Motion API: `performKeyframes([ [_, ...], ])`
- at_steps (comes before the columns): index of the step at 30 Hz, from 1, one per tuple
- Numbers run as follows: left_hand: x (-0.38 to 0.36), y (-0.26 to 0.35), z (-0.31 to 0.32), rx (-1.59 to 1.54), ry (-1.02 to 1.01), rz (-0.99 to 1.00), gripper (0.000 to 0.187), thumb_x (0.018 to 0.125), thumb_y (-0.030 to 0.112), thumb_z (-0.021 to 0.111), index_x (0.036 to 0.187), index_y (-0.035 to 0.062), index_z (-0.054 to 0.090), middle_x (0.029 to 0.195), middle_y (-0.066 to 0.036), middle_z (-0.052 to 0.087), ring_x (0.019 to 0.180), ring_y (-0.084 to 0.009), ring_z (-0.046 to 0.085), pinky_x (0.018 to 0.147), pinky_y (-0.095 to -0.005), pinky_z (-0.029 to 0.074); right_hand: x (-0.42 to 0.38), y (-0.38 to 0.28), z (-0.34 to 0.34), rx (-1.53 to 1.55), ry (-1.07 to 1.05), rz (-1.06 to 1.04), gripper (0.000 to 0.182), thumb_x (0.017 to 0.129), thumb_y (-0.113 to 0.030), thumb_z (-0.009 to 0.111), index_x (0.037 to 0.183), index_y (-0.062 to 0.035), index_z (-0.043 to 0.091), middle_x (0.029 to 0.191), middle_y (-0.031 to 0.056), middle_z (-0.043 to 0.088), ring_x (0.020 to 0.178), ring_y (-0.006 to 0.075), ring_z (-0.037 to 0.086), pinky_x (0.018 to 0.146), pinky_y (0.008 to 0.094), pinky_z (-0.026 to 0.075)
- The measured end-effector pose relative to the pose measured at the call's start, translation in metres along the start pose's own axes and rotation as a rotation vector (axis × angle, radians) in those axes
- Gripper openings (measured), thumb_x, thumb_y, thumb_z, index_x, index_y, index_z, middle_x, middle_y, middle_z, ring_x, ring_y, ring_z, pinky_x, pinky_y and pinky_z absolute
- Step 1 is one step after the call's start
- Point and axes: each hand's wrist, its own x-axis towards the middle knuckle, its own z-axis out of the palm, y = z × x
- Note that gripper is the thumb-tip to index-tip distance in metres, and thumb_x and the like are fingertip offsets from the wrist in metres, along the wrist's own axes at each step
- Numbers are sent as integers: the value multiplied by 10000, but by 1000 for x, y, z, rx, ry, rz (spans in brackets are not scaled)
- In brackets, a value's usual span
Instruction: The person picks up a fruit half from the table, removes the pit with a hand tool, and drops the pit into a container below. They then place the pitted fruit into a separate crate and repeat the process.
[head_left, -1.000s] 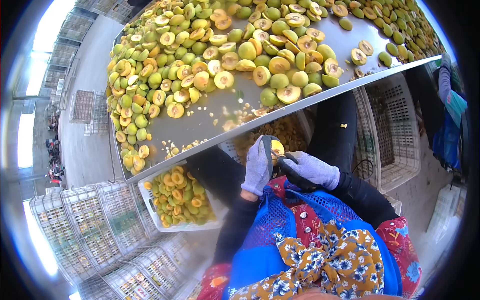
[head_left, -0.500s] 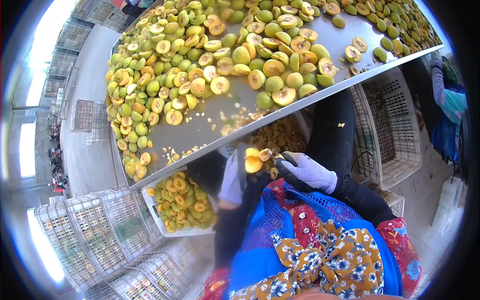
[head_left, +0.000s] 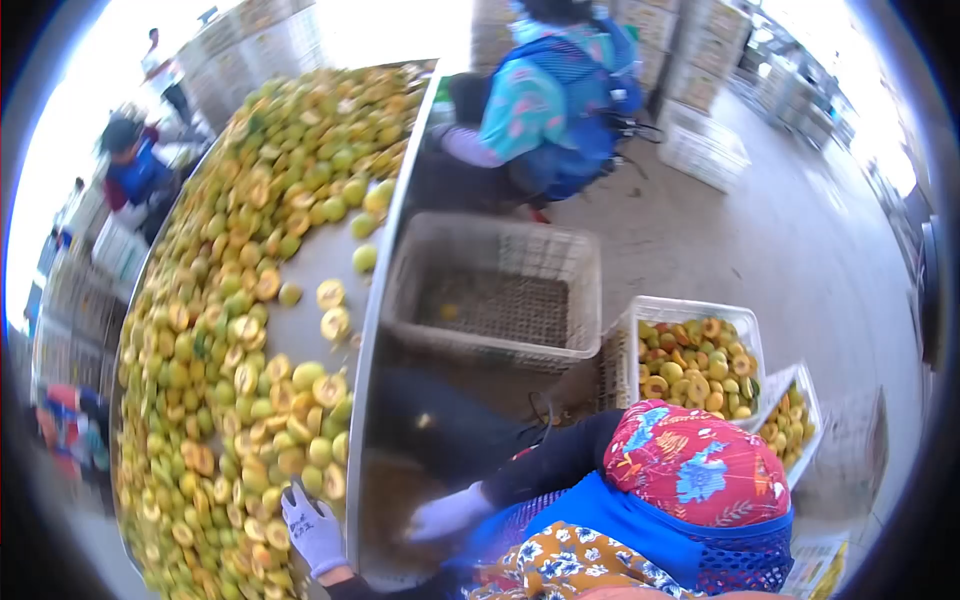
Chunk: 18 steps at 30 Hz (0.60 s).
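My left hand (head_left: 313, 530), in a pale lilac glove with dark fingertips, reaches over the metal table's edge. Its fingers are stretched out and touch the heap of green-yellow stone fruit (head_left: 270, 405), much of it cut in half with orange flesh and brown centres. My right hand (head_left: 447, 513), gloved alike, is low beside the table, in front of my lap. Motion smears its fingers, so whether it holds anything does not show.
The metal table edge (head_left: 372, 330) runs between me and the fruit. Beside it stands a white plastic crate (head_left: 590, 300). To the right are a crate of fruit (head_left: 625, 350) and a smaller fruit-filled crate (head_left: 808, 385). A co-worker (head_left: 545, 110) sits farther along the table.
The view has swung to the right. My left hand has gone from beside yellow fruit halves above my lap to the heap on the table. My right hand is now blurred.
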Motion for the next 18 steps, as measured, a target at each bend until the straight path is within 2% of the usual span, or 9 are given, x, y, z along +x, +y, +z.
performKeyframes([
  [2,49,-11,30,208,-224,111,640,826,228,651,1399,36,440,1304,-286,503,1151,-439,550,955,-464,478,4,21,7,194,64,112,573,976,-465,429,987,64,648,923,233,678,854,351,635,779,475,449],
  [3,61,-9,26,152,-262,59,731,774,280,688,1416,59,416,1313,-306,485,1147,-449,553,928,-484,492,-1,16,-1,169,87,119,571,976,-464,427,981,62,650,910,228,678,850,348,634,779,471,449],
  [5,69,-14,19,159,-399,-20,715,769,283,678,1395,54,419,1322,-308,475,1134,-460,556,920,-501,492,-11,8,-16,139,121,149,569,975,-466,427,975,57,651,897,221,677,850,342,634,782,467,450],
  [9,18,-75,60,248,-147,-46,638,752,256,659,1283,-17,435,1267,-305,492,1133,-464,527,936,-514,464,-28,1,-25,172,84,275,583,974,-502,429,1052,40,628,1024,242,662,972,365,626,839,470,455],
  [10,0,-51,30,50,-109,-196,568,771,196,612,1260,-41,447,1205,-293,520,1126,-466,511,932,-515,452,-28,-10,-28,228,71,362,595,973,-523,434,1095,31,613,1086,253,649,1032,380,616,871,477,455],
  [11,-15,-83,43,81,-59,-194,611,848,238,594,1368,-41,432,1274,-289,536,1157,-402,561,957,-441,491,-28,-4,-28,-279,-20,-10,441,998,-387,453,1223,-12,509,1105,237,615,1031,407,597,839,487,482],
  [13,-49,-80,31,-639,29,-350,486,855,218,570,1297,32,488,1032,-166,583,827,-256,604,666,-335,509,-9,-24,-35,123,-52,308,497,1024,-452,389,1207,-12,532,1111,256,622,1028,408,606,839,492,482],
  [15,-74,-28,-14,-1282,118,-508,386,859,203,543,1230,100,526,840,-55,569,562,-123,553,439,-233,439,0,-25,-33,-145,-160,73,563,878,-321,600,1295,26,448,1165,279,539,1026,448,578,867,490,487],
  [18,-100,-32,22,-1469,230,-514,391,866,211,500,1246,125,529,854,-57,591,578,-149,572,456,-249,450,9,-27,-26,-321,-197,-125,796,710,-178,751,1371,48,369,1224,303,468,1009,475,567,862,487,501],
])
